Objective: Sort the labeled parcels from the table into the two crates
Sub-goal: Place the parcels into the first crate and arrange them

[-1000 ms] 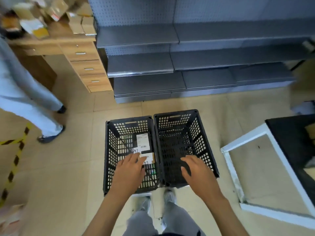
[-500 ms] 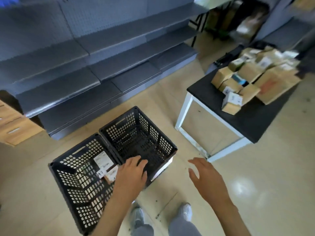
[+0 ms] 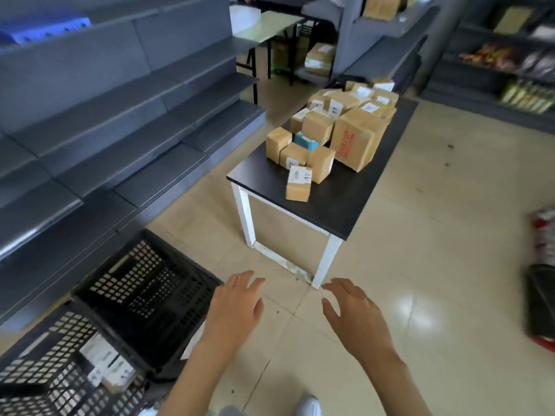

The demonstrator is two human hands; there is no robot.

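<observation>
Head view: most of the brown cardboard parcels [image 3: 336,136] heaped on the black-topped table with white legs [image 3: 336,202] carry white stick-on labels with dark handwritten marks and barcodes, too blurred to read. The biggest carton in the heap, a large brown cardboard box [image 3: 356,142], has red print down its near face; the characters cannot be made out. A small light-blue box [image 3: 306,141] sits wedged among the near parcels. One small labeled brown parcel [image 3: 298,184] lies apart at the near end of the heap, closest to the fingertips of both hands but still well beyond them.

Two black perforated plastic crates stand side by side on the tiled floor. The right-hand black crate [image 3: 144,292] lies just left of the left hand's fingers, and nothing shows inside it. The left-hand black crate [image 3: 45,370], further left and nearer the body, holds a labeled parcel [image 3: 111,366] with white labels whose writing is illegible.

The left hand [image 3: 237,310] hangs palm down over the floor, fingers spread and loosely extended, holding nothing. The right hand [image 3: 354,313] is the same: fingers apart, slightly bent, empty, its fingertips near the foot of the table's near white leg
</observation>
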